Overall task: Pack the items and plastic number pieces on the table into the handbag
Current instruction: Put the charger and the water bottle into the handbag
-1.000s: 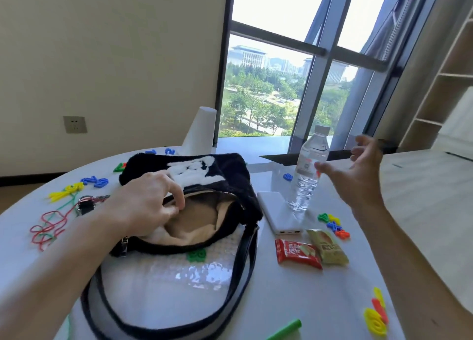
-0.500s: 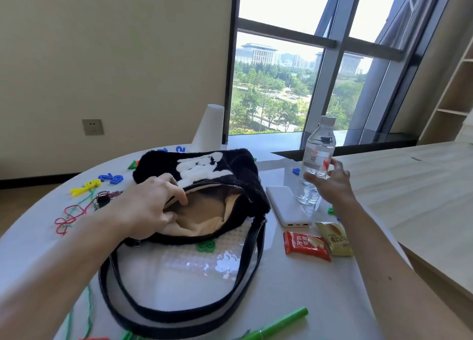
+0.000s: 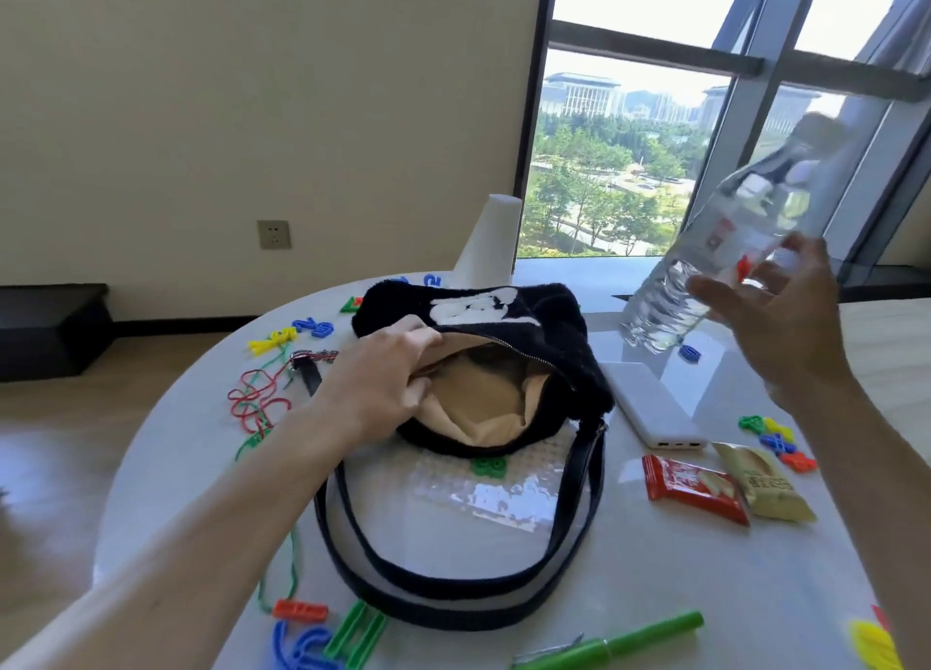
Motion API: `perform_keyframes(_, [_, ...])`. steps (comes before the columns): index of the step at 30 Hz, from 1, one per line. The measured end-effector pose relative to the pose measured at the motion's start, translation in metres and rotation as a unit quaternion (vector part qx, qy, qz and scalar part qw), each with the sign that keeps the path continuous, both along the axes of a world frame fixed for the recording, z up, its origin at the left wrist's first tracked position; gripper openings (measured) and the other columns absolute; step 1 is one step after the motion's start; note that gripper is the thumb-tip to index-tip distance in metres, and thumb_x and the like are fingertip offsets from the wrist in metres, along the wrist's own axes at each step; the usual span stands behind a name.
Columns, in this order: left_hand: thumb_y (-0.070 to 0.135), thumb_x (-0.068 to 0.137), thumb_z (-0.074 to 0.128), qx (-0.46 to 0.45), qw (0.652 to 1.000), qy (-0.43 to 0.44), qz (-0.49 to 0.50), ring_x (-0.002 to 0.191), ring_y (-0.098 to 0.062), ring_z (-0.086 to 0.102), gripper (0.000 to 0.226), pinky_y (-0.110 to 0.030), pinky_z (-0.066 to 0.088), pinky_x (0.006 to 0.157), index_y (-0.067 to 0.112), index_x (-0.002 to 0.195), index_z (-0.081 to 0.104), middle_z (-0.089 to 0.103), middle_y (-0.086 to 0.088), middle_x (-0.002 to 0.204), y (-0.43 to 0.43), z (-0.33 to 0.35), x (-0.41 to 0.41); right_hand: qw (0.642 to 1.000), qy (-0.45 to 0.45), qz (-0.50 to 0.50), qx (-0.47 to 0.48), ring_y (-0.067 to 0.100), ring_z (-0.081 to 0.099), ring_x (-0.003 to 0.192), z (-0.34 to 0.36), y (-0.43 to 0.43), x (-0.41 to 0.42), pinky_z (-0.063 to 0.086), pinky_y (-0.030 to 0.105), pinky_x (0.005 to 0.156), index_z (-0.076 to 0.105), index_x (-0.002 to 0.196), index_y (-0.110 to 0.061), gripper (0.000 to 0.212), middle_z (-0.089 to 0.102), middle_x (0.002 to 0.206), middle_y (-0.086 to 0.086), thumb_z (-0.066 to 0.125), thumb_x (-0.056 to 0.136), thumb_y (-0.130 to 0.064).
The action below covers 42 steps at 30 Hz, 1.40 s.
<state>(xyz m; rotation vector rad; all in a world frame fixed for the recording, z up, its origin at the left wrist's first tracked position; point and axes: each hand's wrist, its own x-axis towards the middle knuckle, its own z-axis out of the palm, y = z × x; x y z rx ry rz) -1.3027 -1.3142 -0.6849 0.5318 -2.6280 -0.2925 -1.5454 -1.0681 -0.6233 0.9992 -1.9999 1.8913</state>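
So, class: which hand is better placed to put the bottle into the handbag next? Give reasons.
The right hand: it grips the bottle, tilted in the air beside the handbag. The left hand grips the handbag's rim, holding it open.

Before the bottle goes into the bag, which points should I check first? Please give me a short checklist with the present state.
1. Mouth of the handbag open: ok, the left hand holds its edge back.
2. Grip on the water bottle: ok, the right hand holds it off the table, tilted.
3. Bottle top sealed: cannot tell, blurred.
4. Room inside: ok, the visible lining looks bare.
5. Strap away from the mouth: ok, it lies on the table in front.
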Motion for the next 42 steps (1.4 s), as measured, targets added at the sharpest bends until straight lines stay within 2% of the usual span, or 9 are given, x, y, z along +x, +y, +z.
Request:
perform_keyframes(3, [0.008,0.079,0.066,0.034,0.997,0.068,-0.021,0.109,-0.019,0.060,0.052,-0.039,0.050,0.091,0.014,0.130,0.059,0.057,0.007,0.120,-0.003,-0.001,-0.005,0.987,0.011,0.157,-0.026,0.006,0.072,0.083,0.017,-0.010,0.043,0.060,0.026,0.071,0.048,0.116,0.005,0.071,0.071,0.092,-0.006,0.091,0.066,-0.022])
perform_keyframes(7, [0.000,0.071,0.063,0.057,0.991,0.115,-0.042,0.122,-0.018,0.054,0.067,-0.038,0.044,0.104,0.012,0.137,0.055,0.055,0.004,0.129,-0.002,0.005,-0.010,0.963,0.050,0.265,-0.005,0.009,0.073,0.092,-0.002,-0.038,0.082,0.058,0.022,0.075,0.064,0.115,-0.021,0.056,0.074,0.098,-0.006,0.087,0.067,-0.003])
perform_keyframes(13, [-0.005,0.067,0.061,0.079,0.985,0.140,-0.062,0.125,-0.014,0.049,0.078,-0.022,0.036,0.107,0.013,0.142,0.049,0.051,0.005,0.130,-0.001,0.016,-0.004,0.961,0.126,0.231,0.083,-0.002,0.065,0.108,-0.049,-0.081,0.105,0.055,0.017,0.086,0.041,0.130,-0.019,0.073,0.064,0.114,-0.027,0.082,0.075,0.004])
perform_keyframes(16, [-0.006,0.068,0.060,0.084,0.983,0.140,-0.082,0.125,-0.016,0.050,0.075,-0.025,0.038,0.107,0.012,0.140,0.050,0.050,0.004,0.132,-0.004,0.019,-0.002,0.948,0.223,0.168,0.153,0.009,0.064,0.102,-0.054,-0.097,0.099,0.057,0.034,0.085,0.040,0.131,-0.023,0.068,0.064,0.113,-0.012,0.079,0.079,-0.005])
perform_keyframes(24, [0.027,0.069,0.055,0.045,0.994,0.092,-0.040,0.123,-0.023,0.043,0.085,-0.036,0.039,0.107,0.015,0.151,0.038,0.040,0.006,0.147,-0.001,0.028,0.002,0.737,0.538,-0.102,0.396,0.025,0.060,0.111,-0.040,-0.146,0.075,0.043,0.041,0.092,0.045,0.137,-0.016,0.066,0.067,0.113,0.001,0.074,0.078,-0.019])
perform_keyframes(30, [0.013,0.076,0.072,-0.040,0.995,0.073,-0.060,0.117,-0.024,0.040,0.096,-0.040,0.043,0.102,0.011,0.157,0.020,0.038,0.002,0.150,0.011,0.039,-0.008,0.574,0.548,-0.193,0.577,0.029,0.036,0.137,-0.037,-0.193,0.090,0.031,0.041,0.107,0.026,0.155,-0.011,0.069,0.043,0.151,0.009,0.051,0.097,-0.040])
perform_keyframes(34, [-0.002,0.074,0.071,-0.036,0.992,0.099,-0.074,0.119,-0.022,0.042,0.096,-0.035,0.043,0.101,0.014,0.156,0.024,0.045,0.003,0.141,0.018,0.046,-0.013,0.564,0.483,-0.211,0.636,0.037,0.027,0.144,-0.041,-0.208,0.104,0.035,0.043,0.111,0.017,0.155,-0.005,0.066,0.023,0.155,0.020,0.047,0.102,-0.032])
perform_keyframes(38, [-0.011,0.074,0.056,0.012,0.994,0.088,-0.064,0.121,-0.020,0.045,0.072,-0.023,0.037,0.101,0.016,0.141,0.047,0.049,0.002,0.134,0.013,0.042,-0.004,0.555,0.480,-0.178,0.655,0.025,0.045,0.128,-0.058,-0.212,0.091,0.041,0.036,0.094,0.049,0.138,-0.021,0.038,0.048,0.138,0.003,0.048,0.100,-0.026])
perform_keyframes(42, [-0.011,0.071,0.052,0.053,0.994,0.046,-0.082,0.095,-0.012,0.046,0.052,-0.011,0.034,0.068,0.019,0.113,0.056,0.044,0.003,0.118,0.007,0.037,0.002,0.562,0.513,-0.137,0.634,0.021,0.056,0.115,-0.066,-0.203,0.086,0.035,0.032,0.077,0.062,0.119,-0.026,0.025,0.060,0.122,-0.005,0.046,0.100,-0.019])
